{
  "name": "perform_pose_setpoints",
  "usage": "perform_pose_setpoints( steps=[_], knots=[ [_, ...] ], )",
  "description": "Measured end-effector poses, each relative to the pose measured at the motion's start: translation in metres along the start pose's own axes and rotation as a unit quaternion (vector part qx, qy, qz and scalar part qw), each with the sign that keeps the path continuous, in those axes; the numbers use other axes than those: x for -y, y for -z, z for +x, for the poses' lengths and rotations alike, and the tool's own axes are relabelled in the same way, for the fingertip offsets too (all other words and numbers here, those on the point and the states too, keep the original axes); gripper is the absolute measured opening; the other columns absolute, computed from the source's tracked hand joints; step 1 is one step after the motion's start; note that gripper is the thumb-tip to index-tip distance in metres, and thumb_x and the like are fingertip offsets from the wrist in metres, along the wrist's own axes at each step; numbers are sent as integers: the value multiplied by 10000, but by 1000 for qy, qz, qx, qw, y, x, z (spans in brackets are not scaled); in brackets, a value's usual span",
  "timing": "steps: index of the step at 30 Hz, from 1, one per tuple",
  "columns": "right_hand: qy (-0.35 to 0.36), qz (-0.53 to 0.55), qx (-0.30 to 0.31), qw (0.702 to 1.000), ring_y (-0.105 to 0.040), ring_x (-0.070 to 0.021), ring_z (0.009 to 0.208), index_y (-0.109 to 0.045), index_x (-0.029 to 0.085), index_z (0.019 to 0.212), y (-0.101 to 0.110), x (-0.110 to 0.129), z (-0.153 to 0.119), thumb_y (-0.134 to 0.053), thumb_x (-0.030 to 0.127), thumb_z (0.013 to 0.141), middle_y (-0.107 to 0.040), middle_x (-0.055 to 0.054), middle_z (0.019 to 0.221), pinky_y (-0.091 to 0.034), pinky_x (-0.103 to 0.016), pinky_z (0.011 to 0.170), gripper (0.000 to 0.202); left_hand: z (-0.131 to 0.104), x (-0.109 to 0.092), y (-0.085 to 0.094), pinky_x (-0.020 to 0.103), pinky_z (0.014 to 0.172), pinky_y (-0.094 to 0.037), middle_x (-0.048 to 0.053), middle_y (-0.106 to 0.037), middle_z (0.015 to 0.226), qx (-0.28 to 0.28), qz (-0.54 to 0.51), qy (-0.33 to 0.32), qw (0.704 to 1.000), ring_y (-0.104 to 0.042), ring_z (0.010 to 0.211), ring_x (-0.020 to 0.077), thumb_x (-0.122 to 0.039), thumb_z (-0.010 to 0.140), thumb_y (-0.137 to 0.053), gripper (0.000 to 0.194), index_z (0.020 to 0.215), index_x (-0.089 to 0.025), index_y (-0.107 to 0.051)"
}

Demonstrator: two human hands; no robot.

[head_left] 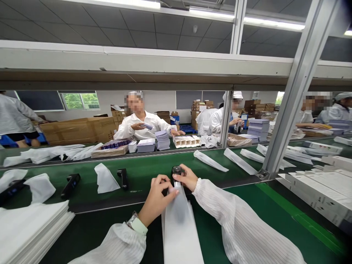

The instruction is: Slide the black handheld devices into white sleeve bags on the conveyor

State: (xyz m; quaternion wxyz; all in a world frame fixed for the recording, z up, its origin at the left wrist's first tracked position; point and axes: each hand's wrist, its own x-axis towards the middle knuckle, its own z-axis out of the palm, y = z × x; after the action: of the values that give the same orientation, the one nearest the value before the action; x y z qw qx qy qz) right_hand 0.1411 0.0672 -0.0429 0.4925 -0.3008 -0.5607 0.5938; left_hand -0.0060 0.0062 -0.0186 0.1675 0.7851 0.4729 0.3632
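Observation:
In the middle of the head view, a black device [176, 170] stands partly inside a translucent white sleeve [178, 205]. My right hand [187, 177] grips the device's top end between thumb and fingers. My left hand [158, 196] pinches the sleeve's open end, with its thumb on the front. Beneath the sleeve lies a stack of long white sleeves [183, 245] on the green work surface. The lower part of the device shows only as a dim shape through the sleeve.
A green conveyor [162, 161] runs across, bearing black devices [70, 185] and white sleeves [106, 178]. White sheets [27, 231] are piled at left, white boxes [321, 194] at right. A metal post [297, 88] rises at right. Several people work opposite.

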Motion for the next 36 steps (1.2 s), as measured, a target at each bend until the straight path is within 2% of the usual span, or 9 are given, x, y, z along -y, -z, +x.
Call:
perform_pose_setpoints(
  steps=[3,7,12,16,19,21,26,31,36],
  knots=[
    [-42,-24,98,994,-471,-75,512,-482,138,638,3,7,-4,-618,568,540,-474,37,549,-383,-193,488,461,12,-16,13,352,801,-372,34,-438,969,1,-70,45,997,-425,947,217,-400,675,-556,262,561,-169,-512],
    [-67,6,179,981,-514,-197,867,-593,103,665,13,25,-15,-393,693,628,-557,-101,889,-417,-308,701,624,15,-37,23,288,685,-397,40,-416,1036,29,-163,84,983,-491,839,176,-429,672,-548,318,533,-153,-473],
    [-6,122,98,988,-525,-171,867,-512,240,1041,8,33,-42,-546,538,663,-547,-62,976,-425,-309,702,483,21,-58,27,266,727,-383,39,-450,999,-65,-194,44,978,-459,961,196,-407,680,-553,293,531,-161,-498],
    [-36,104,163,980,-555,-148,734,-453,243,1100,-14,16,-64,-759,266,472,-577,-22,834,-432,-277,657,700,32,-63,25,271,759,-389,29,-452,1015,-117,-171,4,978,-451,974,198,-428,687,-556,286,565,-170,-550],
    [-36,99,78,991,-545,-126,639,-545,158,907,-13,8,-56,-713,181,506,-570,-13,734,-435,-262,620,435,28,-48,15,287,837,-365,14,-414,1091,-150,-132,3,980,-416,1034,186,-410,761,-481,232,914,-261,-571],
    [-10,62,-36,997,-554,-144,669,-526,158,899,4,10,-34,-656,183,543,-575,-16,761,-445,-269,623,381,17,-28,4,318,895,-327,20,-383,1135,-162,-93,12,982,-379,1073,184,-391,803,-418,365,1159,-316,-391],
    [-28,-222,-313,923,-523,-184,901,-429,142,1034,75,15,34,-447,187,659,-540,-65,994,-429,-277,751,378,-16,19,-22,397,881,-324,26,-481,958,84,-6,51,995,-415,982,213,-435,805,-353,264,923,-255,-505],
    [-136,-326,-348,868,-486,-281,952,-458,86,1011,112,0,62,-481,138,600,-528,-145,978,-375,-397,793,415,-19,28,-27,451,922,-242,7,-488,882,160,18,110,981,-407,984,232,-378,728,-471,165,780,-222,-489],
    [-105,-478,-313,814,-232,-350,1174,-349,183,1208,86,-11,67,-595,163,575,-315,-162,1236,-196,-498,902,680,-15,28,-23,349,842,-320,0,-500,830,146,-26,112,983,-460,868,194,-301,717,-468,103,745,-208,-503]
  ],
)
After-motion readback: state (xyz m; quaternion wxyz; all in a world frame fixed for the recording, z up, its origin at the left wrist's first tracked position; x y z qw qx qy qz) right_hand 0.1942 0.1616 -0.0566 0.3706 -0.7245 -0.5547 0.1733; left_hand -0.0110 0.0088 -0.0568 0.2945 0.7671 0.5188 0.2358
